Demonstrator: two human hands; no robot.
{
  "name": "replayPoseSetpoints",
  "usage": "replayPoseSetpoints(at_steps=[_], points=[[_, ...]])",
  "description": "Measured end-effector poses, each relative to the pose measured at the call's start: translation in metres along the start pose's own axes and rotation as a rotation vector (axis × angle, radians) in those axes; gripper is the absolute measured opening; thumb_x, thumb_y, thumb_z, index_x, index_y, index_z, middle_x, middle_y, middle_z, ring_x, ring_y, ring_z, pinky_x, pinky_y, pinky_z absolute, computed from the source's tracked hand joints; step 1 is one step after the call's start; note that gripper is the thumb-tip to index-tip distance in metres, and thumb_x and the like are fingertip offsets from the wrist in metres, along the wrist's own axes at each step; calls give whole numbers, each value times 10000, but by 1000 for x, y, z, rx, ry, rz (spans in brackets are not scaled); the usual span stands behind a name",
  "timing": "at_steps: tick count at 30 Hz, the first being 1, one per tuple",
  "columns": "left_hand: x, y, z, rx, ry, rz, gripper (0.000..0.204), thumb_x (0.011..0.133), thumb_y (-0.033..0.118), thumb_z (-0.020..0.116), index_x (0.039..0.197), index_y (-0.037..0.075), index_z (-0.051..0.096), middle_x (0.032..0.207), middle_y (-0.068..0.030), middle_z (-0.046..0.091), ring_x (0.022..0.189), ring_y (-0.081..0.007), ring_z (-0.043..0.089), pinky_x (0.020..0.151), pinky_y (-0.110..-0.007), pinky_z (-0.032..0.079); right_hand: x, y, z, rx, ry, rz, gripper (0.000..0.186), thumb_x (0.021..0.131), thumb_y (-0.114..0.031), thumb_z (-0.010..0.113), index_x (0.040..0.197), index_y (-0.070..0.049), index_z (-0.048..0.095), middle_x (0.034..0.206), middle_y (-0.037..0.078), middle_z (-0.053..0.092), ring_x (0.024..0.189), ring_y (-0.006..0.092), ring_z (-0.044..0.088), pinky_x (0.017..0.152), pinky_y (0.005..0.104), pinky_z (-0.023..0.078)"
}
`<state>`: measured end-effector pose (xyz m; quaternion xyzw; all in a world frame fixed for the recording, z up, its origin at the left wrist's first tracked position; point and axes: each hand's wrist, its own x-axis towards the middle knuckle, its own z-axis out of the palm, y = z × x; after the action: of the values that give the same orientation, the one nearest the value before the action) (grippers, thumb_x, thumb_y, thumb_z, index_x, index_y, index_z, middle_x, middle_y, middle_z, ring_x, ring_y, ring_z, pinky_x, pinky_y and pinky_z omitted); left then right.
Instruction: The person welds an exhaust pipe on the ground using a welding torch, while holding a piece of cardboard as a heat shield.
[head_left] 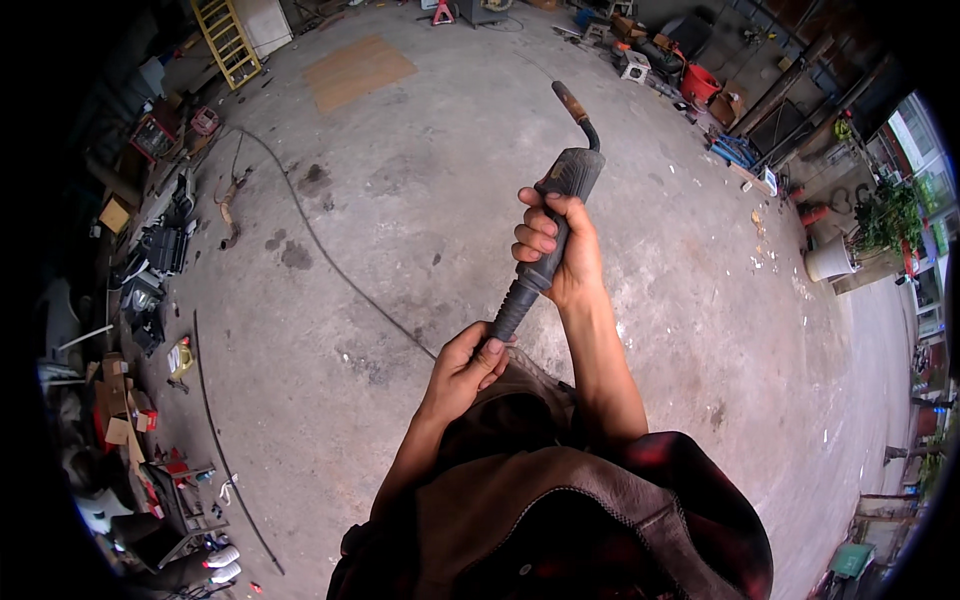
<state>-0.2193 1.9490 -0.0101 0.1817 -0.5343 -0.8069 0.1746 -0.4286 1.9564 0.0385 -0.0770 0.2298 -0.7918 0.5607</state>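
Daylight bright at right-hand windows; grey floor softly lit, faint sheen mid-right. Left clutter dim. Strong fisheye bend, black vignette, purplish rim.

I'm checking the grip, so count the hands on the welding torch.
2: the right hand wraps around the handle of the welding torch; the left hand grips the ribbed sleeve at its lower end.

Stitched brown apron, red-black shirt

R hand grips blk welding torch, L hand holds its ribbed end, over gry concrete flr.
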Motion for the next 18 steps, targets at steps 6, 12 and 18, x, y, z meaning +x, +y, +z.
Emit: replayPoseSetpoints(at_steps=[6, 12, 18], points=[[-9, 16, -4, -7, -76, -56, 348, 1016, 304, 534, 1174, -6, 522, 711, 36, 439, 532, -10, 323, 454, -182, 260, 7, 6, -9, 164, -170, 105, 268, 914, -202, 498, 1050, 17, 569, 577, -48, 400, 472, 69, 377, 469, 256, 351], [-16, 20, -10, 82, 22, -71, 260, 1013, 273, 548, 1049, 15, 549, 695, 50, 453, 567, -27, 370, 496, -206, 309, 12, 18, -9, 152, -272, 123, 310, 926, -222, 477, 1094, 21, 573, 576, -46, 397, 470, 73, 382, 468, 260, 358], [-24, 19, -30, 143, 93, -116, 270, 1002, 279, 568, 1062, 17, 565, 704, 44, 464, 591, -45, 386, 523, -222, 333, 26, 39, -8, 122, -324, 159, 353, 936, -255, 473, 1139, 13, 578, 588, -40, 400, 483, 83, 386, 491, 270, 366]])
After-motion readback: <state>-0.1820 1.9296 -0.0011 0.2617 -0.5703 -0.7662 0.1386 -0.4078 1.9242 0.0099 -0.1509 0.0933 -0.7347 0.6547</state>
